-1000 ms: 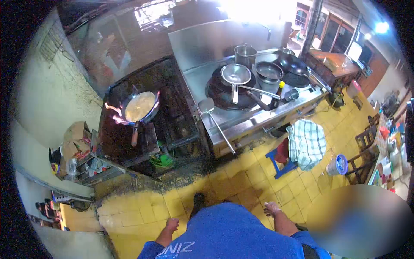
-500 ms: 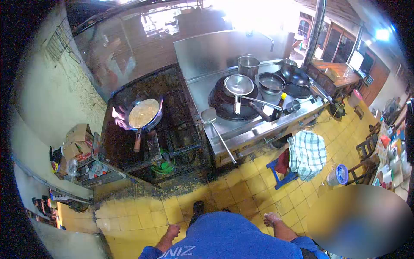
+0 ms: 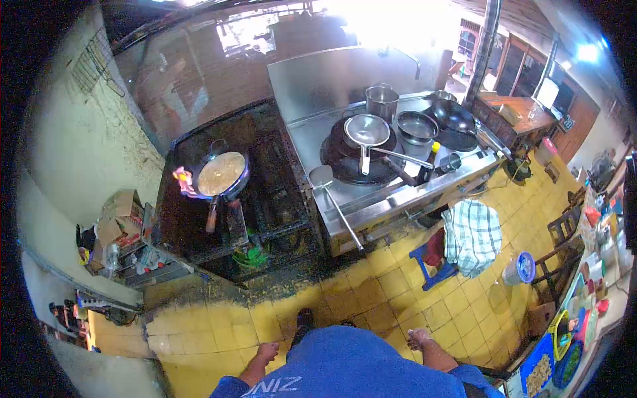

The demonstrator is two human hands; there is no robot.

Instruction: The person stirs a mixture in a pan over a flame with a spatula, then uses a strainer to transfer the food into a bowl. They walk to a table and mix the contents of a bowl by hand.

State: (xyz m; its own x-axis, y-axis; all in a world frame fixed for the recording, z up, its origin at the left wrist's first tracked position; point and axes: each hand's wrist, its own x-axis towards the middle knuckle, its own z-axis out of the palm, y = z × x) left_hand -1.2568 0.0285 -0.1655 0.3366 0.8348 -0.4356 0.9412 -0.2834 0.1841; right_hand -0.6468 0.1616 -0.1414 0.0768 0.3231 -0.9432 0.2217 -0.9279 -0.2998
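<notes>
While pinkish-orange flames (image 3: 182, 180) lick the left side of the dark, round metal pan (image 3: 243, 182), which holds pale-brown food (image 3: 221, 172) on the black, soot-stained stove (image 3: 269, 142), its brown wooden handle (image 3: 211, 220) runs back towards the near edge, tipped a touch left. So the pan sits ahead and to the left of both bare hands, handle end closest, and it's the left hand (image 3: 267, 351) that's nearer, though well apart from it. That hand is empty, fingers apparently curled; whether they press together, I can't tell. Over to the right, the right hand (image 3: 418, 339) hangs empty too, fingers loosely spread. Against half a second ago, the fire has shrunk on the left and vanished from the pan's right rim, and at far lower right a blue tray (image 3: 529, 363) of pale pieces shows where there was only blur.
</notes>
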